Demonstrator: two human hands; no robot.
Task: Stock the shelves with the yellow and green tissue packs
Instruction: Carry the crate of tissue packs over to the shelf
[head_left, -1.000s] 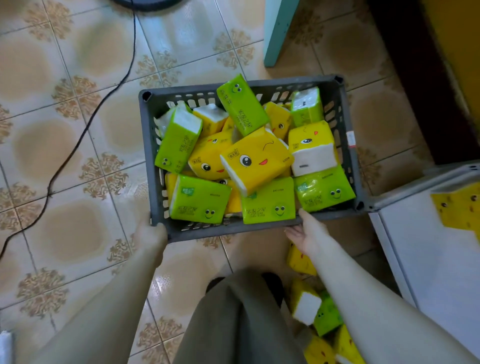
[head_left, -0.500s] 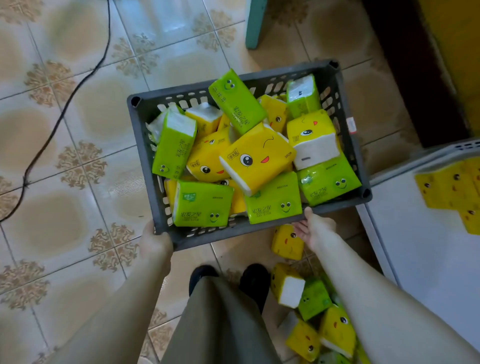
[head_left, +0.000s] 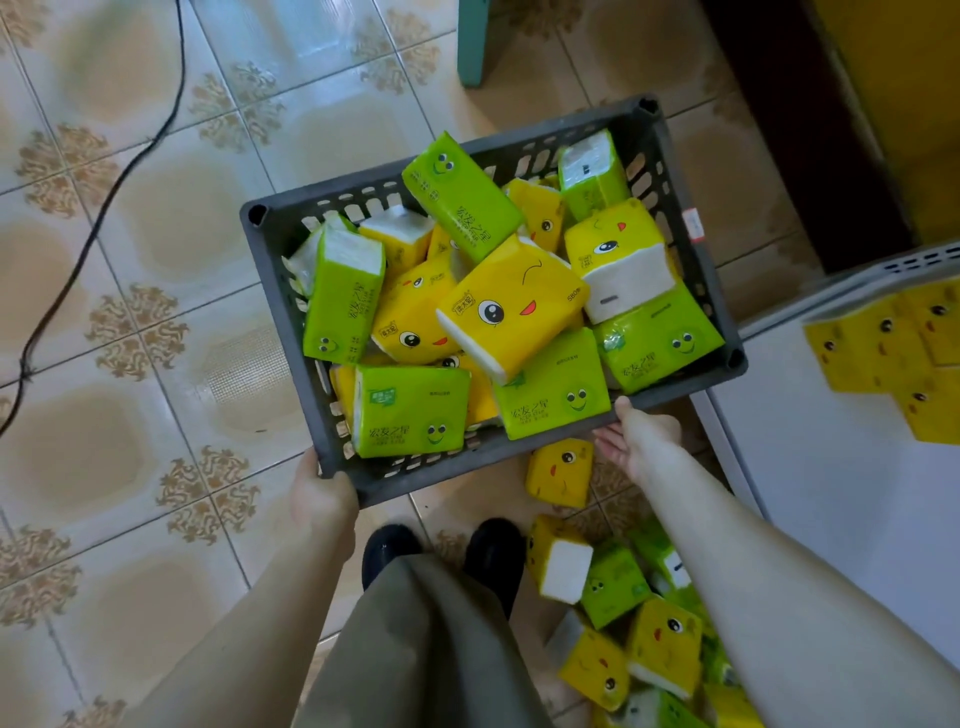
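Observation:
A dark grey plastic crate (head_left: 270, 260) is held above the tiled floor, heaped with several yellow tissue packs (head_left: 511, 306) and green tissue packs (head_left: 410, 410). My left hand (head_left: 322, 499) grips the crate's near left corner. My right hand (head_left: 641, 439) holds the near rim further right, thumb on top and fingers underneath. More yellow packs (head_left: 560, 472) and green packs (head_left: 613, 587) lie loose on the floor by my feet. Yellow packs (head_left: 883, 343) sit on a white shelf (head_left: 831, 493) at the right.
A black cable (head_left: 104, 208) runs across the floor on the left. A teal furniture leg (head_left: 472, 41) stands beyond the crate. A dark doorway and a yellow wall are at the upper right. My shoes (head_left: 493, 556) are below the crate.
The crate has swung to the right and tilted, its right end now closer to the white shelf. Both hands keep their hold on its near rim.

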